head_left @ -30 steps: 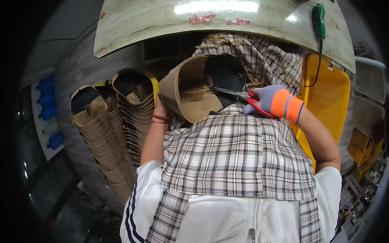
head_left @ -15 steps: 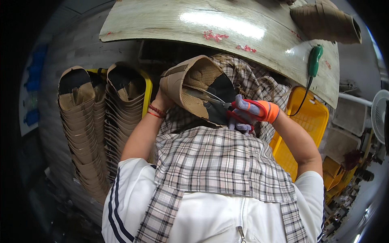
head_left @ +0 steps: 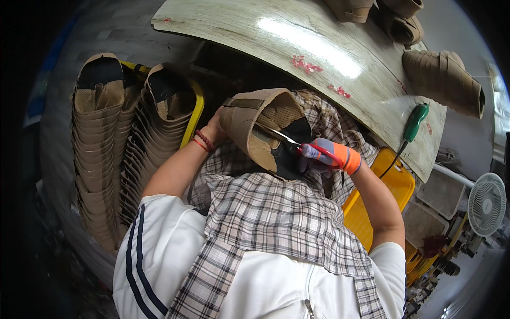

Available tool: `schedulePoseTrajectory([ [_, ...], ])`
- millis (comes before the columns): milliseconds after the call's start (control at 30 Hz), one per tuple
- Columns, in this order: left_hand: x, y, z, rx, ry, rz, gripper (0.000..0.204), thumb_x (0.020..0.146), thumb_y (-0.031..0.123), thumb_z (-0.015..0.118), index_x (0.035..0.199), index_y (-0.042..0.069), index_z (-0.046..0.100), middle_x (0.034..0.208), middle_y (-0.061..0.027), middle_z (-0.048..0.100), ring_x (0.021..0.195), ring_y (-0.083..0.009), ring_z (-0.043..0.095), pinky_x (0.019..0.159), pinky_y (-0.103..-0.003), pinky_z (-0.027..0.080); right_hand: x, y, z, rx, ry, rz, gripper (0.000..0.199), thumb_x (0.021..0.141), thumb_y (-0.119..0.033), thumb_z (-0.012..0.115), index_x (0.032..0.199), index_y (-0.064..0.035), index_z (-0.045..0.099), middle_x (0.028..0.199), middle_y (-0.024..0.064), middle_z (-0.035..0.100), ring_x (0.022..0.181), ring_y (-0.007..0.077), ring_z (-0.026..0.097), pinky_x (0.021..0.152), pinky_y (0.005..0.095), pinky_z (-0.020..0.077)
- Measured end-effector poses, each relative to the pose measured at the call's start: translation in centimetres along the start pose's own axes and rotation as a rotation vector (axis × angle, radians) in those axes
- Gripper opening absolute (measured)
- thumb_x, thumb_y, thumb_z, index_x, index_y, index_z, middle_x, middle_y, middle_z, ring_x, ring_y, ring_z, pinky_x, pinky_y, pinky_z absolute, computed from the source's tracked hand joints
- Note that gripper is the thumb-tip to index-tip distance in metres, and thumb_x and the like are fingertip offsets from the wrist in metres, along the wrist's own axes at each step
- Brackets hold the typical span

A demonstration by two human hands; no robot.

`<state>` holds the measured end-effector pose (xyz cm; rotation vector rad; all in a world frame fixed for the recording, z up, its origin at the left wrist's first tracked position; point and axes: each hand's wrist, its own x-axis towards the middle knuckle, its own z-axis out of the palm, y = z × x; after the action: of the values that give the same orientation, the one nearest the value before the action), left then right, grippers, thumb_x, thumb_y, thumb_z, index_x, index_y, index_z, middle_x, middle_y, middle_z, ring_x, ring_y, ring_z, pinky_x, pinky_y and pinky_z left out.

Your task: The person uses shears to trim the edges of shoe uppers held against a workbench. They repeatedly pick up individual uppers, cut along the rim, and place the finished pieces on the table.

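Observation:
In my lap sits a tan shoe upper [head_left: 243,123], its wide opening turned toward me, with tan mesh and black lining inside. My bare left hand [head_left: 214,128] is wrapped round its left side; most of the fingers are hidden behind it. My right hand [head_left: 325,154], in a grey and orange glove, grips red-handled scissors [head_left: 283,136]. The blades reach into the opening, close together, against the lining; their tips are hard to make out. Plaid cloth [head_left: 271,204] covers my lap and chest under the upper.
Tall stacks of nested tan uppers [head_left: 95,154] stand at left beside a yellow crate rim [head_left: 198,106]. Ahead is a pale table [head_left: 234,26] bearing a green-handled corded tool [head_left: 415,122] and more uppers [head_left: 442,77]. A yellow basket [head_left: 396,183] and a white fan [head_left: 487,203] are at right.
The scissors' blades and handles have come closer together, with my gloved fingers closing on them. The whole view has tilted and shifted, bringing more uppers on the table into sight.

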<state>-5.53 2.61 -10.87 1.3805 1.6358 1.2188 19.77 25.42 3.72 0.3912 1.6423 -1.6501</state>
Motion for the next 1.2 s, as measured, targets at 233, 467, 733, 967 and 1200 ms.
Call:
schedulePoseTrajectory([
  [233,0.5,2.5,-1.2,-0.05,-0.031,0.008,0.04,0.076,0.021,0.079,0.113,0.011,0.067,0.112,-0.0068,0.07,0.106,-0.0205,0.064,0.093,-0.033,0.05,-0.4,-1.1,0.4,0.01,-0.037,-0.013,0.078,0.096,-0.068,0.032,0.088,0.0002,0.069,0.053,0.0005,0.051,0.044,0.0103,0.047,0.044,0.0255,0.0393],
  [467,0.4,0.0,-1.8,0.157,-0.116,0.07,0.051,0.071,0.025,0.081,0.119,0.014,0.065,0.119,-0.0068,0.067,0.112,-0.0233,0.062,0.097,-0.033,0.049,1.5,-2.8,-0.2,0.091,-0.079,0.125,0.081,0.095,-0.07,0.031,0.085,-0.0001,0.07,0.052,0.0004,0.048,0.044,0.0109,0.046,0.044,0.0258,0.0391],
  [733,0.5,0.3,-1.9,-0.227,-0.104,-0.068,0.057,0.075,0.013,0.08,0.127,0.008,0.059,0.124,-0.0067,0.065,0.113,-0.0177,0.061,0.097,-0.032,0.049,1.1,-3.5,1.3,0.045,0.024,0.125,0.081,0.091,-0.073,0.038,0.077,0.0001,0.07,0.045,-0.0008,0.041,0.041,0.0101,0.044,0.041,0.0277,0.0362],
  [967,0.2,-4.1,-2.7,-1.039,-0.087,-0.487,0.046,0.098,0.019,0.058,0.14,0.005,0.047,0.137,-0.0057,0.053,0.122,-0.0195,0.05,0.105,-0.036,0.041,1.6,-4.9,0.9,0.097,-0.05,0.129,0.083,0.092,-0.074,0.034,0.086,0.0021,0.068,0.048,-0.0018,0.041,0.041,0.0099,0.043,0.042,0.0257,0.0398],
  [1200,1.3,-4.2,-3.0,-1.372,-0.019,-0.695,0.048,0.095,0.022,0.062,0.138,0.007,0.049,0.138,-0.0087,0.053,0.12,-0.0297,0.053,0.102,-0.049,0.043,1.1,-6.2,2.0,0.058,0.075,0.265,0.096,0.077,-0.09,0.034,0.065,0.0009,0.063,0.052,0.0074,0.052,0.042,0.0186,0.05,0.044,0.033,0.0474],
])
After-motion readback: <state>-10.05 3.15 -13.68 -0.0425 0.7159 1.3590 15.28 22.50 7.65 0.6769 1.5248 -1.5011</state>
